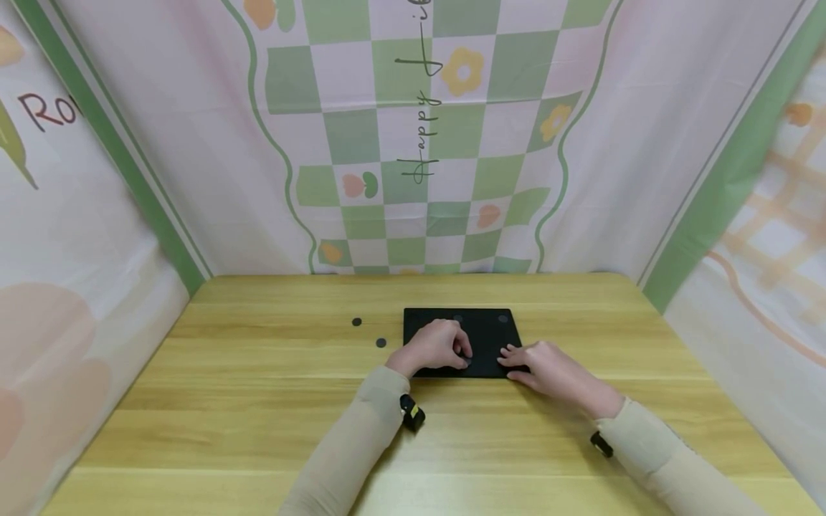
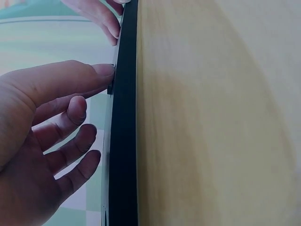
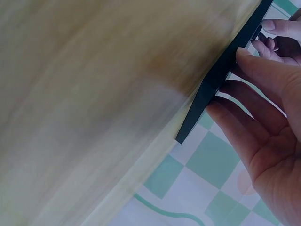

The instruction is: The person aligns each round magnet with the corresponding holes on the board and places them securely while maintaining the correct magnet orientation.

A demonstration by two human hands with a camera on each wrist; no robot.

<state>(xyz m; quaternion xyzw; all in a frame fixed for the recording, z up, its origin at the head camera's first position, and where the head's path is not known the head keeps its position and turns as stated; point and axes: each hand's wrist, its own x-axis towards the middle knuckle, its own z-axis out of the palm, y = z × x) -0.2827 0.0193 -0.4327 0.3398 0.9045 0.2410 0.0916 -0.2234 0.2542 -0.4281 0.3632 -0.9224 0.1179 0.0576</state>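
Note:
A flat black rectangular board (image 1: 487, 340) lies on the wooden table. My left hand (image 1: 437, 345) reaches over its left part, thumb and index finger pinching a small dark disc (image 2: 111, 88) right at the board's top face. The other left fingers are loosely bent, off the board. My right hand (image 1: 547, 368) rests on the board's right front corner with its fingers extended; the right wrist view shows the fingertips (image 3: 216, 104) touching the top. Two round discs show faintly on the board: one disc (image 1: 502, 319) by the far right corner, another disc (image 1: 458, 317) along the far edge.
Two loose dark discs lie left of the board, a farther disc (image 1: 357, 322) and a nearer disc (image 1: 381, 343). Behind the wooden table (image 1: 258, 401) hangs a green-checked curtain (image 1: 413, 143), and printed cloth hangs on both sides.

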